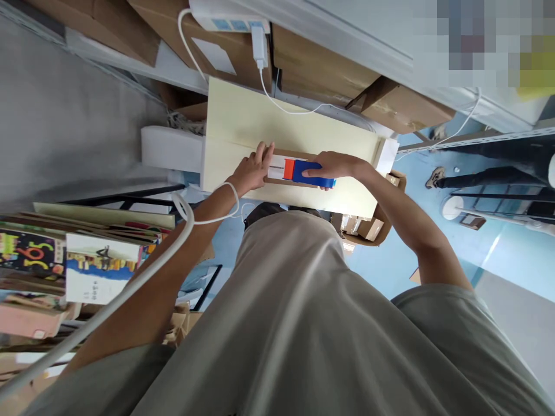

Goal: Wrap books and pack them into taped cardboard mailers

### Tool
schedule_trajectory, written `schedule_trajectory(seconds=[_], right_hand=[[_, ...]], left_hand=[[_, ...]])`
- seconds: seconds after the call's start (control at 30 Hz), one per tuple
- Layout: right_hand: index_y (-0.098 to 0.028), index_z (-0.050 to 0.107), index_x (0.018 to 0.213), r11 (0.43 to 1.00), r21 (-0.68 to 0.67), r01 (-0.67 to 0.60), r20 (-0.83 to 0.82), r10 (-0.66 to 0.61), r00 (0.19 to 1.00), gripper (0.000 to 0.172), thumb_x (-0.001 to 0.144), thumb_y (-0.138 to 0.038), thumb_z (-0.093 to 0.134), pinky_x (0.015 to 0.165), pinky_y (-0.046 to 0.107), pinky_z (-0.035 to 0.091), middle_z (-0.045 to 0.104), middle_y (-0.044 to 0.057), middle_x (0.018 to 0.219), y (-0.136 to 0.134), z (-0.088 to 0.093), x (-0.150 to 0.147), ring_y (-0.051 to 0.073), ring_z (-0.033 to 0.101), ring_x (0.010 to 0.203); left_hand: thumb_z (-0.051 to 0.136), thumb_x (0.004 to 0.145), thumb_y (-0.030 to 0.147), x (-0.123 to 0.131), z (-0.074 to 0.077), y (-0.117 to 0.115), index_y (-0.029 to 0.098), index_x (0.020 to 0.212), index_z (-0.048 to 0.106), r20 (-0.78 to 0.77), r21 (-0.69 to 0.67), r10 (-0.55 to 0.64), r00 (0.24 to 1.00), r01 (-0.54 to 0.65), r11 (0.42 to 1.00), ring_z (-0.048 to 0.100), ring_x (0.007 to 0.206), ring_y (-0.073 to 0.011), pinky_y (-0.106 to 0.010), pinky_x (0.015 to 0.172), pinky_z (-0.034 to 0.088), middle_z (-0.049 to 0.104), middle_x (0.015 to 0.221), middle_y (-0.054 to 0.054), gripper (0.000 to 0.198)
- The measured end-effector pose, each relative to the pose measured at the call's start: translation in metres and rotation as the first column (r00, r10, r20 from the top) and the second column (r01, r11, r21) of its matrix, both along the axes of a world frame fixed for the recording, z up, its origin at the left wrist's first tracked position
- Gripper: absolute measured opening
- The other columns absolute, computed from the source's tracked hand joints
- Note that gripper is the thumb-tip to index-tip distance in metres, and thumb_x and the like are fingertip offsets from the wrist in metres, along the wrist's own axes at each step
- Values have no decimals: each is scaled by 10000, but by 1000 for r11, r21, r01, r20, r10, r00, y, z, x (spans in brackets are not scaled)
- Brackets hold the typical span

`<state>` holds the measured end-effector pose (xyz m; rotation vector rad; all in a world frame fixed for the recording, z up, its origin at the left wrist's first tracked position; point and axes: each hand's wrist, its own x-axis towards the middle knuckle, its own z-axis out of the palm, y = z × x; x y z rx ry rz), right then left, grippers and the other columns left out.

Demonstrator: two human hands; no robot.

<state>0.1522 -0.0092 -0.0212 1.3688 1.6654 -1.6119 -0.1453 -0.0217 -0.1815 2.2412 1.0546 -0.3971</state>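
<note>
A narrow brown cardboard box (299, 152) lies on the pale yellow tabletop (243, 124), in front of my body. On top of it is a white strip or label (276, 167) with a dark line. Beside that is a blue and orange block-shaped item (299, 170), whose kind I cannot make out. My left hand (254, 169) grips the box's left end, its fingers over the far side. My right hand (332, 166) is closed over the blue part, thumb on top; its other fingertips are mostly hidden. A white cable loops over my left forearm.
Cardboard boxes (321, 60) line the shelf behind the table, with a white power strip (229, 22) and plugged-in charger (259, 46). Stacked books (102, 268) stand at left. An open carton (381, 228) sits at the table's right. Another person's legs (485, 176) show at far right.
</note>
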Motion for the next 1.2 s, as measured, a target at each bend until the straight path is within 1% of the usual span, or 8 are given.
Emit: schedule_trajectory(seconds=[0.17,0.33,0.47,0.57,0.77,0.93,1.03,1.2], right_hand=[[-134,816,1168,997,33,-68,36,66,997,506,1149,-620,678,759,317,603,861,102,823,8,-2,-4,231,816,743],[-139,795,1304,977,97,-192,131,179,975,457,1166,-556,666,773,320,572,885,131,975,13,-14,-16,259,836,866],[-129,781,1357,940,195,-280,265,225,938,522,1158,-593,650,806,351,560,871,194,1148,14,-20,-30,332,833,1064],[-134,780,1353,937,219,-273,282,207,937,532,1143,-610,666,849,367,566,855,206,1159,16,-20,-33,361,819,1121],[-138,802,1260,956,212,-204,196,163,967,523,1132,-626,661,819,377,567,841,181,1025,18,-25,-17,345,808,1001],[-137,791,1290,964,208,-167,178,131,975,523,1139,-617,652,808,373,566,846,171,996,15,-29,-11,338,812,969],[-135,789,1282,966,196,-169,160,139,977,500,1150,-598,652,816,357,567,861,166,996,12,-20,-9,324,824,953],[-151,763,1338,975,131,-177,110,164,980,421,1194,-518,613,802,306,568,885,99,938,5,2,-3,226,819,797]], left_hand=[[914,894,515,6,12,2,86,1854,-226,-63,-36,12,998,-14,999,514,1525,-564,-584,1187,521,19,1892,-426,1550],[922,877,531,14,21,2,87,1846,-246,-156,-48,26,987,-33,998,496,1537,-586,-595,1202,500,-9,1901,-420,1581],[893,883,586,14,18,2,89,1829,-285,-172,-56,21,985,-32,998,482,1545,-591,-611,1213,490,-52,1902,-420,1590],[880,885,573,13,13,1,81,1850,-229,-161,-41,37,986,-45,998,483,1539,-588,-619,1215,489,-49,1903,-420,1550],[874,874,519,8,7,-1,60,1873,-129,-98,1,66,993,-67,998,530,1507,-562,-587,1170,532,55,1894,-417,1487],[866,876,484,7,9,-2,67,1877,-112,-67,-29,102,992,-104,994,513,1530,-570,-594,1187,528,64,1889,-407,1460],[885,859,474,8,9,-3,82,1878,-127,-50,-28,110,993,-111,993,513,1526,-566,-590,1184,525,61,1895,-398,1488],[882,881,487,14,2,-6,84,1877,-139,-21,-5,106,994,-106,994,516,1518,-537,-567,1181,528,39,1901,-396,1483]])
